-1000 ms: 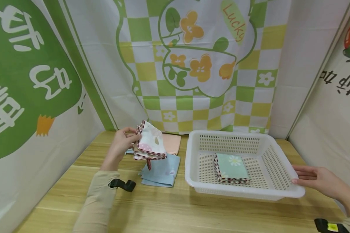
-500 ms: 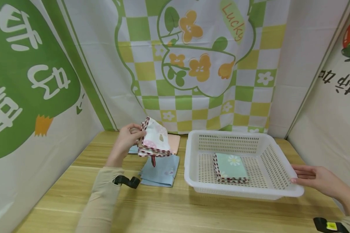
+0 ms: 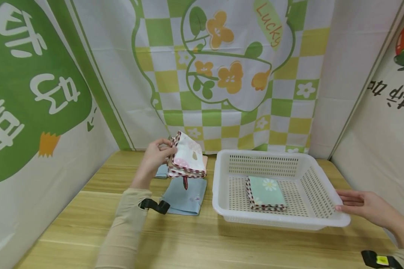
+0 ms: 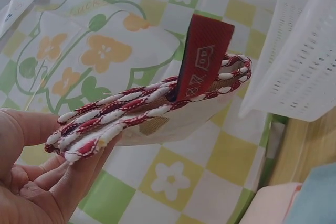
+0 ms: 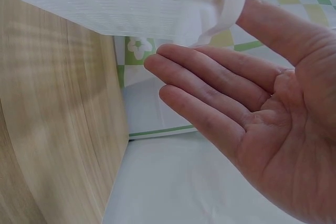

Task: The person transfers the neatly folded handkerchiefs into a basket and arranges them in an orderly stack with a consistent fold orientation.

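Observation:
My left hand (image 3: pixel 156 157) pinches a folded white towel (image 3: pixel 190 153) with pink prints and red-and-white edging, above the table. Its stacked edges and a red tag (image 4: pixel 205 56) show in the left wrist view. Below it lie a blue towel (image 3: pixel 185 198) and a peach towel (image 3: pixel 205 161), mostly covered from sight. At the right end of a white plastic basket (image 3: pixel 276 220), my right hand (image 3: pixel 370 207) touches the rim, its fingers nearly straight. A folded green towel (image 3: pixel 266 192) with a daisy print lies inside the basket.
Another bit of light-blue cloth (image 3: pixel 161 172) shows left of the held towel. The wooden table (image 3: pixel 202 243) ends against a printed curtain (image 3: pixel 235 127) at the back. Fabric walls stand at left and right.
My left hand has carried the white towel to the right and slightly up, towards the basket. The right hand keeps its place at the basket's end.

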Action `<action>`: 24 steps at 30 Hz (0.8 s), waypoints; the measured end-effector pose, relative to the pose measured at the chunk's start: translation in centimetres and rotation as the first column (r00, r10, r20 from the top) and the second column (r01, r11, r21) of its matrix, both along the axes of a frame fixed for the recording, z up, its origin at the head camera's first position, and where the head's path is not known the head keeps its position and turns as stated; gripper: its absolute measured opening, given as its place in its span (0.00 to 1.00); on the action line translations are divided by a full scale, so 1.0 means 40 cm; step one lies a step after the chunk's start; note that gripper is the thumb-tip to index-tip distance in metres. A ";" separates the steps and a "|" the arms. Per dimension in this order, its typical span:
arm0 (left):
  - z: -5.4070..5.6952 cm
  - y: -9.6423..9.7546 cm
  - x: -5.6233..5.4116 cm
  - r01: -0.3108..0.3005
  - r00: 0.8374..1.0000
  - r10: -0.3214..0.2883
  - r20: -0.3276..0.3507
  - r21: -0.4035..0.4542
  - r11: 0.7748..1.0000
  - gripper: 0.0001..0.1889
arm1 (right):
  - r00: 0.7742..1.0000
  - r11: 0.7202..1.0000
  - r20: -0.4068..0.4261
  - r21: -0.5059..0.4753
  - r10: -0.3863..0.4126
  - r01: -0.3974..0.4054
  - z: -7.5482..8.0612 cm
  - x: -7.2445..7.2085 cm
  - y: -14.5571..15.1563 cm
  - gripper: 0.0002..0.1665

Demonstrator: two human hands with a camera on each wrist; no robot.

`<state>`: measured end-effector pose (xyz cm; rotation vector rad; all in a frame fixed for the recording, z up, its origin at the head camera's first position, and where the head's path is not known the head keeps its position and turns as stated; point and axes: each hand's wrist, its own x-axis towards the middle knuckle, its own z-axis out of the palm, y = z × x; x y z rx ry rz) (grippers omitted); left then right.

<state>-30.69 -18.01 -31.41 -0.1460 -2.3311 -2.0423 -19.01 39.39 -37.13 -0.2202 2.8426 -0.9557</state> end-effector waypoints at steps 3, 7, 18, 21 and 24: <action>0.005 0.012 -0.001 0.006 1.000 -0.006 -0.004 0.012 1.000 0.08 | 1.000 1.000 0.002 -0.004 0.002 -0.002 0.000 -0.001 0.001 0.38; 0.007 0.027 -0.004 0.021 1.000 -0.021 -0.004 0.016 1.000 0.09 | 1.000 1.000 -0.005 -0.007 0.005 -0.005 -0.001 -0.001 0.001 0.38; 0.014 0.077 -0.010 0.043 0.999 -0.043 -0.011 -0.007 0.999 0.09 | 1.000 1.000 -0.003 -0.005 -0.005 0.005 0.001 0.001 -0.002 0.39; 0.015 0.089 -0.015 0.047 0.999 -0.047 -0.006 -0.016 0.999 0.09 | 1.000 1.000 -0.007 0.004 -0.007 0.007 0.002 0.001 -0.002 0.39; 0.012 0.101 -0.023 0.057 0.998 -0.057 -0.004 0.005 0.998 0.09 | 1.000 1.000 -0.005 0.005 -0.010 0.010 0.002 0.001 -0.003 0.39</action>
